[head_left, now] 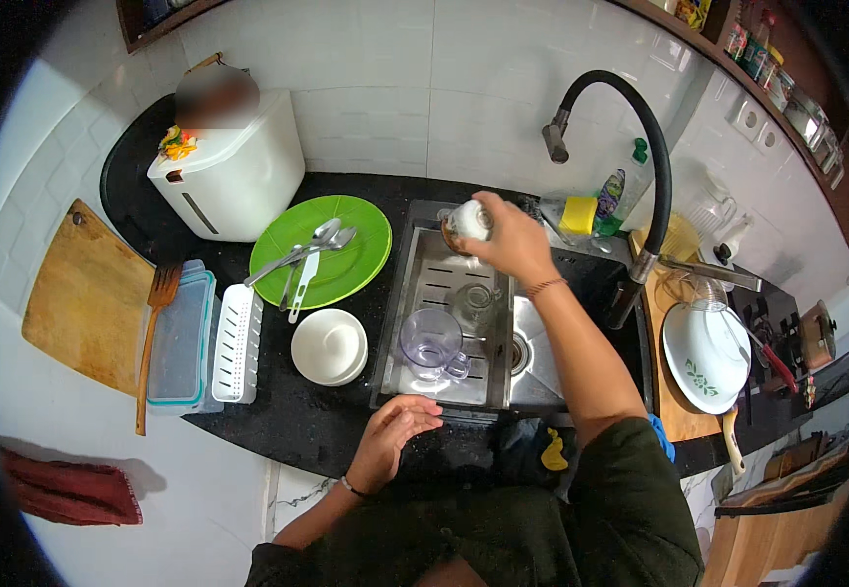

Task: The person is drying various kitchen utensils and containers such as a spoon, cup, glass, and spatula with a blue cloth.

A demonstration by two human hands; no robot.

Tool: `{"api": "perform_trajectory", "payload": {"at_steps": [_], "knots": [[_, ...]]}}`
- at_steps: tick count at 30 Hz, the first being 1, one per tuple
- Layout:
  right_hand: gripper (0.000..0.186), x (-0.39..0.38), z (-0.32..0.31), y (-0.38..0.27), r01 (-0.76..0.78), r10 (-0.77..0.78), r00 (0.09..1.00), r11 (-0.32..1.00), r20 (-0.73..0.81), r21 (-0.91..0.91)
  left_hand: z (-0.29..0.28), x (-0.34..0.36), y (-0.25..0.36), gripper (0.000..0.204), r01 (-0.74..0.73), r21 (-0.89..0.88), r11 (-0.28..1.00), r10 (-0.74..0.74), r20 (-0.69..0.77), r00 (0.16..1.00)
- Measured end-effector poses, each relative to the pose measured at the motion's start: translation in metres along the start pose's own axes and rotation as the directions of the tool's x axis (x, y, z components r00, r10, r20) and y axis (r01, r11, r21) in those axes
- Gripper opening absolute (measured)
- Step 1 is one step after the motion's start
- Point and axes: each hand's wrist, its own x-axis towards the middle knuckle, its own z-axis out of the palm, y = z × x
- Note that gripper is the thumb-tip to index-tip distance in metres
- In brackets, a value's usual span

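Note:
My right hand point(514, 240) reaches over the far end of the sink, its fingers closed around a small white cup point(470, 221). Just below that cup shows a brown rim, partly hidden, whose object I cannot make out. In the steel drainer tray point(395, 338) on the sink's left side stand a purple-tinted clear mug point(430, 335) and, behind it, a clear glass mug point(473, 303). Near the sink's front left corner my left hand point(392, 440) hovers with its fingers stretched out, holding nothing.
Left of the sink are stacked white bowls point(330, 346), a green plate point(364, 240) bearing cutlery, a white perforated basket point(238, 342) and a white bin-like container point(268, 157). A black faucet point(654, 147) arches over the right side, near a yellow sponge point(578, 214) and green bottle point(630, 191).

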Motion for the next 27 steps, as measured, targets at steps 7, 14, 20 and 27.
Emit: {"api": "perform_trajectory", "payload": {"at_steps": [7, 14, 20, 27], "knots": [[0.062, -0.070, -0.116, -0.069, 0.408, -0.504, 0.817, 0.848, 0.281, 0.338, 0.004, -0.005, 0.007, 0.073, 0.112, -0.202, 0.973, -0.077, 0.172, 0.982], [0.065, -0.136, -0.089, -0.106, 0.500, -0.629, 0.648, 0.777, 0.430, 0.383, 0.013, -0.017, -0.003, 0.073, 0.107, -0.229, 0.968, -0.054, 0.224, 0.973], [0.049, -0.080, -0.044, -0.031, 0.241, -0.416, 0.854, 0.849, 0.313, 0.471, -0.016, -0.030, -0.022, 0.064, 0.149, -0.345, 0.927, -0.100, 0.158, 0.982], [0.078, -0.069, 0.042, 0.035, 0.472, -0.301, 0.799, 0.850, 0.521, -0.233, -0.034, -0.029, -0.025, 0.067, 0.100, -0.390, 0.915, -0.054, 0.126, 0.991]]}}
